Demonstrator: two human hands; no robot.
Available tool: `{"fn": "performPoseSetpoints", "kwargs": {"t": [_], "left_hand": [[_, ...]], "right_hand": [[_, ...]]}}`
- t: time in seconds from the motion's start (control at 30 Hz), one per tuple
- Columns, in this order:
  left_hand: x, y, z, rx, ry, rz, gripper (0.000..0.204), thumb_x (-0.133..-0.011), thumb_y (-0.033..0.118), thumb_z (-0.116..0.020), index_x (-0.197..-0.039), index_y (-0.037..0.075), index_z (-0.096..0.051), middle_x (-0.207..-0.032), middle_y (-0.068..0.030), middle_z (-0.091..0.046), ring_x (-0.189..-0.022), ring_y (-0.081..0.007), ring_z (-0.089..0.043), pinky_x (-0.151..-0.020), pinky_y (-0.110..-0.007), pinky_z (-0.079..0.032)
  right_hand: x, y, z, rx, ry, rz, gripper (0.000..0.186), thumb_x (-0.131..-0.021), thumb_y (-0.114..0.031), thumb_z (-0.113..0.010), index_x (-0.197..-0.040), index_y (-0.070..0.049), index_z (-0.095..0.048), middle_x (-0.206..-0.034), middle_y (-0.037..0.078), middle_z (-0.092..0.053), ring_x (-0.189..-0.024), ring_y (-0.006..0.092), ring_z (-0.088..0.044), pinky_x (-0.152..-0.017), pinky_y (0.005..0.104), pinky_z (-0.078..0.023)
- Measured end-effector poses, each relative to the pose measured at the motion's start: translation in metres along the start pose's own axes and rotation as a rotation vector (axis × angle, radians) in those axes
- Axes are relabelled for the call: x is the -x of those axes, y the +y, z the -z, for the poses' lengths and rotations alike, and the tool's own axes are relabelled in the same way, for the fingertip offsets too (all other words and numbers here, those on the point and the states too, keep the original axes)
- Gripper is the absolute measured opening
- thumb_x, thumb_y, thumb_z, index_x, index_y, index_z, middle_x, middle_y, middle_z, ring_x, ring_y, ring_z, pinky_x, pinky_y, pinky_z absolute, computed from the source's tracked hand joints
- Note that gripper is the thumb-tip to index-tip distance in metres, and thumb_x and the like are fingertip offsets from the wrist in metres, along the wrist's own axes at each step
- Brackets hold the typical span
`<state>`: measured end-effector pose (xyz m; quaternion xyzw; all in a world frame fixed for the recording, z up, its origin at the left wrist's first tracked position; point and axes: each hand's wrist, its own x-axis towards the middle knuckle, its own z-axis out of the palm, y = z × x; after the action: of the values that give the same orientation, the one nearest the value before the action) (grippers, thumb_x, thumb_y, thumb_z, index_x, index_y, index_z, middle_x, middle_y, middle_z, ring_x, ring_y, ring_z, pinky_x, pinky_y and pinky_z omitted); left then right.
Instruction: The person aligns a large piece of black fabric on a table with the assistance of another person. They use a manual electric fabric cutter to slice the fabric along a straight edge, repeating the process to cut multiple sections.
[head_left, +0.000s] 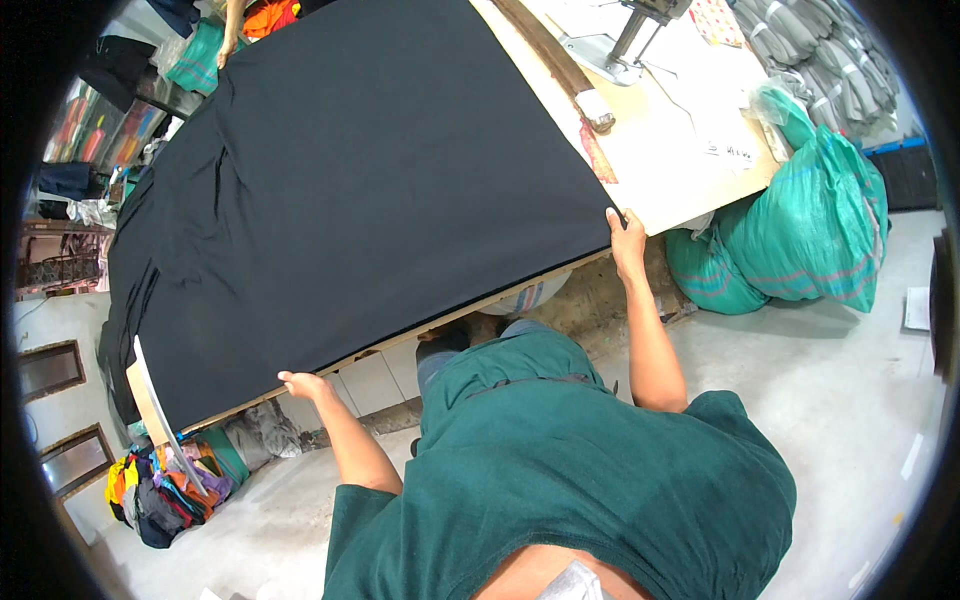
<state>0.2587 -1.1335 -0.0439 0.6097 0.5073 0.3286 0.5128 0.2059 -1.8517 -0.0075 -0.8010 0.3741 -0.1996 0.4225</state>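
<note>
A long pale wooden table [700, 190] stretches away in front of the person, bare along its right-hand part. Black fabric [390, 180] covers the rest, its near border running along the table's near edge; it lies smooth toward the right and falls into creases toward the left edge. Beyond the table's right end, bulging green woven sacks [810, 225] rest on the floor, with bundled grey cloth [820, 65] piled behind them. Below the table's near left corner sits a heap of multicoloured cloth [165, 490]. On the bare strip, toward the far edge, stands a cloth-cutting machine [625, 50], and a long brown roll [550, 60] lies between it and the fabric. A white curved strip [155, 390] crosses the near left corner.

The right hand [627, 240] is at the fabric's near right corner, thumb and fingers closed on it in a pinch. The left hand [307, 387] touches the near border well to the left, thumb toward the cloth; its fingers are partly hidden, so I cannot tell whether they grip. A co-worker's hand [225, 52] is at the fabric's far left border.
</note>
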Motion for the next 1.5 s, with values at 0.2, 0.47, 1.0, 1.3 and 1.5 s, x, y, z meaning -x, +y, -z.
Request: {"fn": "performPoseSetpoints", "kwargs": {"t": [0.2,0.47,1.0,1.3,1.5], "left_hand": [[-0.006,-0.034,0.010,-0.117,-0.115,0.190,0.058,-0.111,0.047,-0.049,-0.128,-0.007,-0.062,-0.121,-0.0165,-0.070,-0.104,-0.0300,-0.069,-0.087,-0.044,-0.057],[-0.001,-0.034,0.019,-0.109,-0.289,0.200,0.048,-0.111,0.043,-0.051,-0.130,0.001,-0.062,-0.129,-0.0104,-0.066,-0.107,-0.0240,-0.065,-0.084,-0.038,-0.056],[-0.002,-0.031,0.025,0.019,-0.208,0.213,0.047,-0.113,0.040,-0.047,-0.126,-0.001,-0.065,-0.109,-0.0089,-0.066,-0.088,-0.0197,-0.064,-0.071,-0.034,-0.056],[-0.003,-0.029,0.025,-0.002,-0.184,0.325,0.044,-0.111,0.037,-0.055,-0.128,-0.002,-0.066,-0.108,-0.0077,-0.065,-0.083,-0.0167,-0.062,-0.076,-0.031,-0.060],[-0.008,-0.036,0.034,0.020,-0.212,0.332,0.041,-0.110,0.037,-0.058,-0.126,-0.001,-0.066,-0.103,-0.0056,-0.062,-0.083,-0.0163,-0.061,-0.078,-0.030,-0.060]], "right_hand": [[0.012,0.005,-0.007,0.190,-0.093,-0.097,0.029,-0.101,-0.033,-0.070,-0.108,-0.005,-0.071,-0.112,0.026,-0.074,-0.115,0.0392,-0.069,-0.098,0.0459,-0.051],[0.017,0.012,-0.013,0.224,-0.074,-0.058,0.032,-0.101,-0.022,-0.063,-0.131,-0.016,-0.057,-0.111,0.023,-0.074,-0.111,0.0402,-0.070,-0.093,0.0501,-0.052],[0.021,0.009,-0.009,0.367,0.048,0.035,0.037,-0.103,-0.017,-0.058,-0.140,-0.021,-0.056,-0.093,0.014,-0.069,-0.090,0.0387,-0.069,-0.083,0.0520,-0.050],[0.010,0.022,-0.010,0.415,0.088,0.151,0.030,-0.100,-0.014,-0.059,-0.129,-0.012,-0.064,-0.094,0.015,-0.071,-0.093,0.0371,-0.068,-0.085,0.0499,-0.051],[-0.019,-0.004,-0.011,0.532,0.057,0.074,0.028,-0.096,-0.012,-0.062,-0.124,-0.009,-0.066,-0.104,0.014,-0.072,-0.104,0.0369,-0.066,-0.094,0.0512,-0.047]]}}
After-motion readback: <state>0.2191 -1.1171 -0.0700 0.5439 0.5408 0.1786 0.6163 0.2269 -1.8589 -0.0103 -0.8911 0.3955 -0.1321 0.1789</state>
